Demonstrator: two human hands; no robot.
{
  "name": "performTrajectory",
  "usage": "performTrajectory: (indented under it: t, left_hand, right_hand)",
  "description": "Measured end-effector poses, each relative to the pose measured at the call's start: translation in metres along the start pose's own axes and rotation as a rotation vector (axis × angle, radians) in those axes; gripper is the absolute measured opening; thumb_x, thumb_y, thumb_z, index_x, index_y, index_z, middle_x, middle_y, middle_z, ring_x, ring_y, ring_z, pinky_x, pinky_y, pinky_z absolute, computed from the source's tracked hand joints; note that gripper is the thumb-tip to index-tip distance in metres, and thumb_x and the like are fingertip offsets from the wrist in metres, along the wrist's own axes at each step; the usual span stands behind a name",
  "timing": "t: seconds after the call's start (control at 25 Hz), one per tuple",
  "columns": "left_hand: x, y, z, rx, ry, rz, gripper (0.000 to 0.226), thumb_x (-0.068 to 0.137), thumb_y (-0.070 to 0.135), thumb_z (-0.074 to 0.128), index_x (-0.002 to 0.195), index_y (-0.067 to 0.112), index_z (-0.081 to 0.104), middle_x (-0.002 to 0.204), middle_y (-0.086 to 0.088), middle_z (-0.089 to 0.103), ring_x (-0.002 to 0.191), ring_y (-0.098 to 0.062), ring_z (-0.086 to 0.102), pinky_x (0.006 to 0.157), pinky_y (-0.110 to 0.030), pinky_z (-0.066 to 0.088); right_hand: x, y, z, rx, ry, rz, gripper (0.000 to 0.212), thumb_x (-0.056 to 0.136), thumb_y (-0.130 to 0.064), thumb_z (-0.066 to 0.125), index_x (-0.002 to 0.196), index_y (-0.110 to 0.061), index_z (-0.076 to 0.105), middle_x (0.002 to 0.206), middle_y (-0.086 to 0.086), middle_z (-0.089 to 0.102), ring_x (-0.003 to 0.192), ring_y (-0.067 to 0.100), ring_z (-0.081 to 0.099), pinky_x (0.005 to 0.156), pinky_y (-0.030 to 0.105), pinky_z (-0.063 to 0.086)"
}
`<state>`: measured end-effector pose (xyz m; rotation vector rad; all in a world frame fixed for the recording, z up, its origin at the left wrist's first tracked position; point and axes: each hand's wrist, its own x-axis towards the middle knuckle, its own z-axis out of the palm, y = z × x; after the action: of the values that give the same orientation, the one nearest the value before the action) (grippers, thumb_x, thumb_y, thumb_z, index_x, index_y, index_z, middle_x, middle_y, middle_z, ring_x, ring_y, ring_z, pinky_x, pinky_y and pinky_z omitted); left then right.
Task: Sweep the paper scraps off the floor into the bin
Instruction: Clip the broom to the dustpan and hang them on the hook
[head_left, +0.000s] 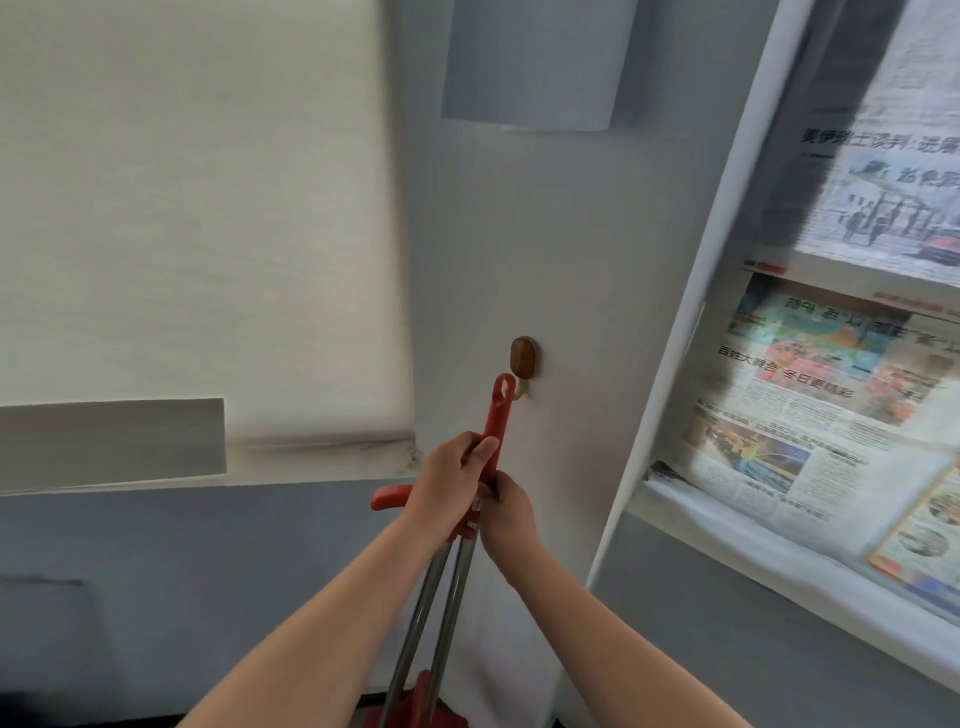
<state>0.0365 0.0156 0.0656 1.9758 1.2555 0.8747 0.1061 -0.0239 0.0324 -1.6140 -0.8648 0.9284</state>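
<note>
Two metal poles with red grips stand upright against the wall in front of me: a broom handle (496, 410) whose red end has a hanging hole, and a second pole (410, 634) with a red grip (387, 498) sticking out to the left. My left hand (452, 480) grips the red broom handle just below its hole. My right hand (506, 512) holds the poles just below and to the right of it. The handle's hole sits right at the wooden wall hook (523, 358). Red plastic (415, 706) shows at the poles' lower end. No scraps or bin are in view.
A white roller blind (197, 208) covers the window to the left, with a pale sill box (111, 439) below it. On the right a white-framed window is covered with newspaper (810, 395). A grey box (535, 62) hangs on the wall above the hook.
</note>
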Motion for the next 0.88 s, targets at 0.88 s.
performTrajectory:
  t: [0.88]
  left_hand:
    - [0.034, -0.019, 0.042, -0.036, -0.14, -0.239, 0.033, 0.1, 0.038, 0.045, 0.111, 0.015, 0.066, 0.098, -0.003, 0.072, 0.086, -0.017, 0.069, 0.061, -0.013, 0.044]
  right_hand:
    - [0.059, 0.055, -0.015, 0.325, -0.064, 0.216, 0.019, 0.096, -0.005, 0.038, 0.08, -0.005, 0.049, 0.075, 0.01, 0.044, 0.068, 0.022, 0.041, 0.064, 0.03, 0.039]
